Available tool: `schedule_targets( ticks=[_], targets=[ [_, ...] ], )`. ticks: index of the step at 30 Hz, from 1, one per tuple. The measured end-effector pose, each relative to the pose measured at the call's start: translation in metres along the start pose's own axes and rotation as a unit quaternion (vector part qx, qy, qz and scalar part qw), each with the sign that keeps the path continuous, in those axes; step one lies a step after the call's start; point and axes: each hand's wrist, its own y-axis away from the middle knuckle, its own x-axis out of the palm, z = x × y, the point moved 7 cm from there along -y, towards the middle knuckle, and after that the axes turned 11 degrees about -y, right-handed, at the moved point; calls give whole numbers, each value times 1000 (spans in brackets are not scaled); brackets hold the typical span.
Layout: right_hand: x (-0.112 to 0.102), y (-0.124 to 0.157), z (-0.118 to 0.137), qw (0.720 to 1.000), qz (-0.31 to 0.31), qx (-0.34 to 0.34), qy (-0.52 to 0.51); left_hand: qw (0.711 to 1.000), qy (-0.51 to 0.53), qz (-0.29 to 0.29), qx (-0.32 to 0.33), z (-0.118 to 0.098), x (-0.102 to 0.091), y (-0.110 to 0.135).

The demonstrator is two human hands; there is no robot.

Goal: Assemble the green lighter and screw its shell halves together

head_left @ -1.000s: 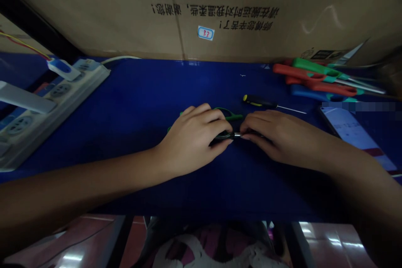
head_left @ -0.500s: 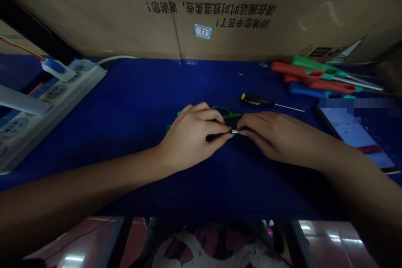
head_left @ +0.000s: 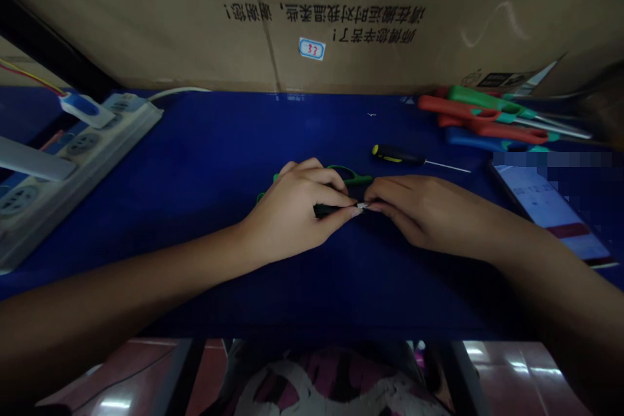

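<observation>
My left hand (head_left: 297, 208) is closed, thumb and forefinger pinching a thin dark strip-like piece (head_left: 324, 210) whose exact kind I cannot make out. At its right end a small pale, silvery tip (head_left: 361, 205) shows between the two hands. The fingertips of my right hand (head_left: 414, 208) are closed at that tip and pinch its right end. Behind my hands lies a green looped item (head_left: 358, 179), partly covered by my left hand; whether it is a frame or a handle is unclear.
A black and yellow screwdriver (head_left: 400, 155) lies beyond my right hand. Several red, green and blue handled tools (head_left: 482, 117) are piled at the back right, near a lit phone (head_left: 550, 208). A power strip (head_left: 82, 149) runs along the left; a cardboard box (head_left: 195, 32) stands behind.
Both hands keep nearly the same place and grip. The pale tip between them looks slightly turned, and the whole view has shifted a little.
</observation>
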Motion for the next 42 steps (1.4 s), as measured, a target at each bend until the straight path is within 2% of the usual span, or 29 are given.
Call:
schedule_targets(
  ticks=[10, 18, 29, 38, 42],
  targets=[
    [3, -1, -1, 1000, 4, 7, -15, 1000, 23, -14, -1, 2, 3, -3],
    [0, 0, -2, 1000, -22, 3, -5, 999, 5, -47, 1, 4, 6, -1],
    [-2, -3, -8, 997, -65, -7, -44, 996, 62, -65, 25, 2, 5, -7],
    [-8, -6, -9, 990, -86, -29, -106, 998, 52, -20, 43, -2, 5, -15],
    [-11, -6, -10, 988, -97, -22, -117, 997, 63, -20, 48, -5, 8, -16]
  ],
)
